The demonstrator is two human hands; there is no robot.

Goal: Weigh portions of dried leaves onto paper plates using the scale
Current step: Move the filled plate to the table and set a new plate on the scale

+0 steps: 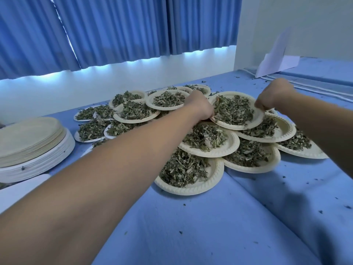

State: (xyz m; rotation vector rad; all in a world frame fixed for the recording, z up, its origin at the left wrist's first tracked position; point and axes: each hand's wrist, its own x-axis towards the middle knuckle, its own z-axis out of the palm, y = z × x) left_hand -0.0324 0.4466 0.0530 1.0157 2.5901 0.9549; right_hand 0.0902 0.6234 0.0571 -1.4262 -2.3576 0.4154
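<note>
Clearly both sets of fingers are curled over opposite rims of one filled paper plate (238, 127) just right of frame centre: the left hand (200, 109) grips its left edge and the right hand (273, 96) pinches its right edge. Its dried leaves (233, 109) are heaped loose, so the load should be light but quick to spill. The thin plate will likely flex if held by one side, so this two-rim hold, kept level, looks sensible. It sits over other overlapping filled plates (206, 140), whose rims could snag or tip. Open blue cloth (191, 226) fills the lower frame, and a stack of empty plates (32, 142) stands at the left edge. No scale is in view.
</note>
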